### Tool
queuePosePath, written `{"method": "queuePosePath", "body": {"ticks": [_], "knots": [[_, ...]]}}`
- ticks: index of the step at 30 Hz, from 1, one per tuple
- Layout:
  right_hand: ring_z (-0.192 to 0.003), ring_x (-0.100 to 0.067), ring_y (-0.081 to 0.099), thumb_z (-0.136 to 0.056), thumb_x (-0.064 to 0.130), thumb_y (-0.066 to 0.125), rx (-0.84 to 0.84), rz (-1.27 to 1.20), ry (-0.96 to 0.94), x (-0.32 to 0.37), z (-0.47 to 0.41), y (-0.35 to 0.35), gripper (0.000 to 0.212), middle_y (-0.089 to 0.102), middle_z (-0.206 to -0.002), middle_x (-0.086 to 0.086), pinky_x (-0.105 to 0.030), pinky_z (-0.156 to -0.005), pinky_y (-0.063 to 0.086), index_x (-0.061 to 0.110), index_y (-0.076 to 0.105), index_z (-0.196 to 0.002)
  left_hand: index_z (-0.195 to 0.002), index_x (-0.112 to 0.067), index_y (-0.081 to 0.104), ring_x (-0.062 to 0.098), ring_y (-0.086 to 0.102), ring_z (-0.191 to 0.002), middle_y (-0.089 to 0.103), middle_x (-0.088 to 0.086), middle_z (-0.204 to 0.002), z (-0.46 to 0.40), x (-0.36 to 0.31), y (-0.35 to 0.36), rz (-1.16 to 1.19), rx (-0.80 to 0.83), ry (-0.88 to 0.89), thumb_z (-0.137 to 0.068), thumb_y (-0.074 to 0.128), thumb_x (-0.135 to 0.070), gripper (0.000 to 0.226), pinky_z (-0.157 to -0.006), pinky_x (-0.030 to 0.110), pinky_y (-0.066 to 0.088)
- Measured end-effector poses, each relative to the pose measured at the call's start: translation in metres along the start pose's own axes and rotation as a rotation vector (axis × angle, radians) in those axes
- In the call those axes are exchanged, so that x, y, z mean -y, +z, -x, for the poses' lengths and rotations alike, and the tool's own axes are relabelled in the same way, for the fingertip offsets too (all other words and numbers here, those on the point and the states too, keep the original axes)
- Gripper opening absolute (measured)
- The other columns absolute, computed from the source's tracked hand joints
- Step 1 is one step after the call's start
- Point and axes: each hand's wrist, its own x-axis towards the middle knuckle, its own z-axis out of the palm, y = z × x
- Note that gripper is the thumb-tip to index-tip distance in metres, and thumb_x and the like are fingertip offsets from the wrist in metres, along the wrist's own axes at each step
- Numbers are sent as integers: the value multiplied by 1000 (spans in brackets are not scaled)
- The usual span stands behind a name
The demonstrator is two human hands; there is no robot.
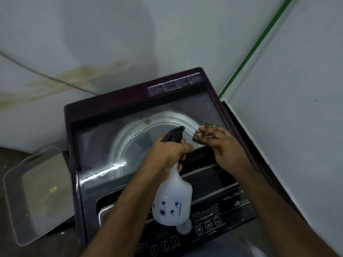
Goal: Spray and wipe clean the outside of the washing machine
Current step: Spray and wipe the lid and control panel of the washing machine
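Note:
A dark purple top-loading washing machine (118,97) fills the middle of the view, with its glass lid (104,138) down and the drum showing through. My left hand (167,151) grips the neck of a white spray bottle (172,199) with a black trigger head, nozzle pointing left over the lid. The bottle hangs above the control panel (207,225). My right hand (224,147) lies on the lid's front right part, fingers smeared dark. It presses a small dark cloth (197,138), mostly hidden under the fingers.
A translucent plastic tray (37,191) leans on the floor left of the machine. A pale cable (37,71) runs along the stained back wall. The right wall, with a green stripe (259,39) in the corner, stands close to the machine's right side.

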Motion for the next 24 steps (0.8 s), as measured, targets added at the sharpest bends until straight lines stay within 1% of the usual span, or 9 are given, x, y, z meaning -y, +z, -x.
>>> {"method": "queuePosePath", "body": {"ticks": [3, 5, 9, 11, 13, 15, 17, 20, 24], "knots": [[-133, -24, 48, -84, -16, 57, -131, 44, 165, 3, 10, -3, 67, 58, -147, 4, -39, -111, 45, 30, 68, -132, -66, -17, 51, 12, 44, -47, 46, 3, -60, -7, -4, 26, -32, 26, -19, -86, 69, 7, 36, -41, 23, 35], [-136, -25, 43, -87, -14, 57, -199, 76, 302, 7, 20, -2, 65, 55, -149, 3, -44, -109, 47, 28, 66, -135, -68, -18, 52, 11, 45, -47, 47, 2, -60, -11, -8, 43, -35, 39, -47, -84, 70, 7, 35, -42, 22, 35], [-144, -32, 36, -92, -6, 57, -274, 53, 497, 6, 23, 2, 61, 46, -157, 1, -56, -108, 45, 27, 59, -143, -81, -15, 64, 13, 63, -64, 64, 2, -69, -19, -14, 63, -48, 62, -73, -83, 84, -9, 21, -47, 24, 43], [-145, -34, 34, -92, -5, 58, -296, 13, 520, 3, 12, 3, 60, 44, -159, -1, -57, -110, 44, 26, 58, -144, -83, -15, 65, 14, 64, -67, 66, 1, -71, -23, -17, 70, -44, 57, -66, -83, 86, -13, 21, -48, 25, 44], [-146, -33, 32, -94, 0, 59, -296, -2, 504, 0, -6, 6, 57, 44, -159, -1, -54, -113, 42, 26, 58, -143, -74, -17, 57, 11, 55, -56, 57, 0, -64, -28, -19, 75, -11, 31, -66, -84, 82, -7, 29, -45, 24, 40], [-149, -28, 30, -96, 13, 62, -229, 9, 410, -6, -22, 6, 48, 44, -158, 1, -48, -117, 38, 27, 59, -142, -69, -19, 52, 10, 45, -48, 49, -2, -58, -31, -20, 78, 0, 33, -82, -86, 74, 2, 35, -43, 23, 36], [-149, -26, 33, -96, 21, 60, -122, -1, 272, -11, -24, 3, 41, 48, -156, 2, -45, -119, 36, 26, 64, -137, -72, -16, 57, 10, 47, -50, 52, -1, -59, -32, -23, 79, -27, 46, -85, -86, 72, 4, 29, -43, 23, 36], [-143, -22, 40, -91, -1, 58, -92, -33, 147, -26, -6, -12, 48, 55, -150, 4, -40, -116, 38, 25, 69, -130, -85, -12, 69, 14, 60, -64, 64, 3, -69, -34, -28, 74, -34, 51, -91, -85, 78, -3, 13, -46, 24, 40], [-140, -25, 43, -93, -9, 54, -232, -91, 405, -48, -32, -17, 55, 53, -150, 3, -44, -113, 42, 26, 67, -132, -74, -15, 56, 13, 51, -53, 51, 1, -60, -43, -24, 63, 23, -6, -93, -86, 74, 2, 27, -41, 22, 38]]}}
